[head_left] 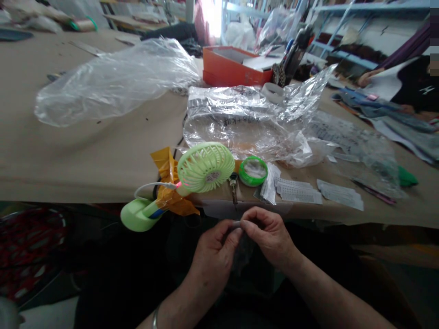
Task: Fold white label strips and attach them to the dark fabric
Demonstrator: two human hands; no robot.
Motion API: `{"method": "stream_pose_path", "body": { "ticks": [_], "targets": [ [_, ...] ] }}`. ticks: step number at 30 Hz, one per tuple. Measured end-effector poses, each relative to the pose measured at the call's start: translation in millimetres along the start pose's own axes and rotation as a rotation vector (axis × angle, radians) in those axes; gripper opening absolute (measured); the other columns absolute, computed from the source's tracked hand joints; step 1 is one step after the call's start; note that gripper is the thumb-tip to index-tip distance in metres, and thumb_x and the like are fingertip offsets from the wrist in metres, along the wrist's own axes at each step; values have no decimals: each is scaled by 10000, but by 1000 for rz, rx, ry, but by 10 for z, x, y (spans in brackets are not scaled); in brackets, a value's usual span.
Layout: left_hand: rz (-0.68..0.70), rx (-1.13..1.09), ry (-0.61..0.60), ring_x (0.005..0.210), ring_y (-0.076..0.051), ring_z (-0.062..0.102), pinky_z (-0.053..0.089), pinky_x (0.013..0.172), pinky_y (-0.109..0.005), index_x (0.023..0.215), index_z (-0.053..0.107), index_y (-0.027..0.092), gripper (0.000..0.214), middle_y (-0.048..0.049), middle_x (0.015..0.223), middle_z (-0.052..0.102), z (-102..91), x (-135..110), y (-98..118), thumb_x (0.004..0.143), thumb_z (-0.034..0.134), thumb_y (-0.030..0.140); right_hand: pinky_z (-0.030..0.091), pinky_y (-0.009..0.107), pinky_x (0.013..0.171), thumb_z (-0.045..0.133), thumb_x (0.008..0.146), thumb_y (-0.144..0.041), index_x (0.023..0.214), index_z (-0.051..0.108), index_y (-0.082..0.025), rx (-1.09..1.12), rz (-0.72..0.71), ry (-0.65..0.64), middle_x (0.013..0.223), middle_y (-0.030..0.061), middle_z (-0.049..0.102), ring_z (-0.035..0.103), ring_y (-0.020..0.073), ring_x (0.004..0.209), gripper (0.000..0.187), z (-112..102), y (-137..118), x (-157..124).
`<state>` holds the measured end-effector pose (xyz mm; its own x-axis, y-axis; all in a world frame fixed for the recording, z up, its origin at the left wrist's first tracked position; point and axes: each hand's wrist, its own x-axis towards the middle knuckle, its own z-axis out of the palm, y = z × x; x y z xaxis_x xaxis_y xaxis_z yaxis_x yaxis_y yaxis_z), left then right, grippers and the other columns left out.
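Observation:
Just off the table's front edge, above my lap, my left hand [216, 251] and my right hand [269, 233] meet at their fingertips. Both pinch a thin greyish, filmy piece [236, 224]; its kind is not clear, and a dim part seems to hang below my fingers. Closest on the table are a small metal tool with a thin tip [233, 186], a round green container with whitish contents [253, 171] and strips of printed labels [297, 191]. Left of these, a light green fan [206, 168] is fixed to the edge with brown tape [166, 167].
Crumpled clear plastic bags [116, 82] cover much of the table [103, 160]. An orange box [233, 68] stands behind, with a tape roll [273, 92] near it. Another person's sleeve [420, 84] and grey cloth [394, 114] are at right. A basket with red pieces [30, 251] sits below left.

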<state>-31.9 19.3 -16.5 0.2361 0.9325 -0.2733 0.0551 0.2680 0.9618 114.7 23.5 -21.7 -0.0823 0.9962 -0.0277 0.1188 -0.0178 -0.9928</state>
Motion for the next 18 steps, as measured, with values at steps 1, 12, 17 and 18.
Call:
{"method": "stream_pose_path", "body": {
  "ticks": [1, 12, 17, 18],
  "targets": [
    [28, 33, 28, 690, -167, 572, 437, 642, -251, 824, 683, 193, 129, -2, 712, 659, -13, 9, 12, 797, 585, 272, 392, 198, 544, 592, 799, -281, 715, 603, -164, -25, -18, 4, 622, -30, 530, 465, 88, 575, 144, 1, -8, 10],
    [228, 190, 229, 553, -139, 545, 393, 558, -229, 700, 702, 227, 120, 28, 593, 643, -48, 70, 112, 765, 603, 212, 412, 209, 539, 561, 830, -265, 736, 608, -178, -206, -149, 38, 637, -14, 566, 505, 106, 582, 136, 27, -63, 71],
    [272, 254, 230, 560, -130, 543, 396, 561, -217, 717, 692, 223, 137, 32, 601, 635, -59, 95, 97, 787, 577, 202, 429, 218, 570, 559, 835, -243, 740, 608, -183, -264, -212, 66, 646, -13, 576, 524, 111, 600, 122, 22, -75, 98],
    [278, 270, 229, 564, -129, 548, 397, 563, -215, 721, 690, 223, 141, 33, 605, 636, -61, 100, 94, 794, 570, 205, 431, 218, 573, 559, 836, -241, 742, 608, -184, -270, -215, 68, 651, -12, 578, 527, 112, 605, 120, 20, -71, 103]
  ]
}}
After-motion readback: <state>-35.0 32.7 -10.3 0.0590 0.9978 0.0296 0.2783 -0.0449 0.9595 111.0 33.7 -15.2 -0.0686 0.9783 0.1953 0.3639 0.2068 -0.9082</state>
